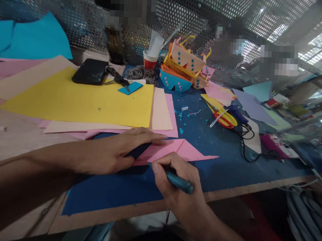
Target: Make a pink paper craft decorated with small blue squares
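A pink folded paper piece (181,151) lies on the blue mat (223,151) near the table's front edge. My left hand (114,150) lies flat on the paper's left part, fingers stretched out and pressing it down. My right hand (178,185) is closed around a teal pen (180,182), its tip at the pink paper's lower left edge. A dark strip shows under my left fingers.
Yellow (79,99), peach and pink sheets are stacked behind my hands. A black pouch (90,71), dark scissors, a red cup (150,61) and finished paper boats (183,68) stand at the back. Red-yellow scissors (223,118), a glue gun and its black cord lie right.
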Demonstrator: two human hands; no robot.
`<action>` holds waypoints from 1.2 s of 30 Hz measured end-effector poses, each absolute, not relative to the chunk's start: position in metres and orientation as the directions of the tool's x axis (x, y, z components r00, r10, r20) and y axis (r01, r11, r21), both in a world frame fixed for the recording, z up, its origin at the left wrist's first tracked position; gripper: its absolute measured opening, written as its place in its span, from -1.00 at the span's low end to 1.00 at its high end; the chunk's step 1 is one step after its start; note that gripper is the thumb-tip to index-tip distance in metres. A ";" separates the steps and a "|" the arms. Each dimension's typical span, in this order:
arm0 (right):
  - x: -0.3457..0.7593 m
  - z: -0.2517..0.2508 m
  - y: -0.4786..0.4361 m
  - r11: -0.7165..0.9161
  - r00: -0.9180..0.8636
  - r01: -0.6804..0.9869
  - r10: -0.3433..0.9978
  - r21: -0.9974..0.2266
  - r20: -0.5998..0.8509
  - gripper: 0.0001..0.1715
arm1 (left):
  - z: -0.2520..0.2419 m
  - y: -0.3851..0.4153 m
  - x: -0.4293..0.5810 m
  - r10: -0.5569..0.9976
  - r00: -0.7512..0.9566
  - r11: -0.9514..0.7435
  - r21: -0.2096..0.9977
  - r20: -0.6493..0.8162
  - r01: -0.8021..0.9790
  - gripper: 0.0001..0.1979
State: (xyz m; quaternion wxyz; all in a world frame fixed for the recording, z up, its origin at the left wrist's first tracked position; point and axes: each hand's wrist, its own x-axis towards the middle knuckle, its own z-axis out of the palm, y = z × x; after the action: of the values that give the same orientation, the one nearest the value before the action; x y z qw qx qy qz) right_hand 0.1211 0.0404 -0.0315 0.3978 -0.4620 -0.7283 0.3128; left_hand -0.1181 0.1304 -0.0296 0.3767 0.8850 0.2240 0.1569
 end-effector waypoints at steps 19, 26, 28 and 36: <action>0.121 -0.030 0.041 0.378 -0.278 0.431 0.920 -0.819 0.278 -0.86 | -0.026 0.130 -0.119 0.520 0.850 -0.615 0.729 0.089 0.300 -0.19; 0.120 -0.030 0.041 0.359 -0.270 0.443 0.927 -0.822 0.259 -0.85 | -0.029 0.130 -0.119 0.528 0.844 -0.610 0.733 0.094 0.300 -0.18; 0.120 -0.030 0.041 0.359 -0.273 0.441 0.927 -0.823 0.257 -0.85 | -0.029 0.130 -0.119 0.529 0.844 -0.610 0.733 0.092 0.302 -0.18; 0.120 -0.031 0.041 0.370 -0.279 0.435 0.922 -0.821 0.267 -0.87 | -0.029 0.129 -0.119 0.523 0.847 -0.611 0.733 0.090 0.299 -0.21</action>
State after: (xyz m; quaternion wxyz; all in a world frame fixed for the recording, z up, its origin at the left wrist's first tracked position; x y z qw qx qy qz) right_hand 0.1205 0.0411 -0.0309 0.3828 -0.4624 -0.7337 0.3184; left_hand -0.1189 0.1290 -0.0291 0.3751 0.8849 0.2324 0.1493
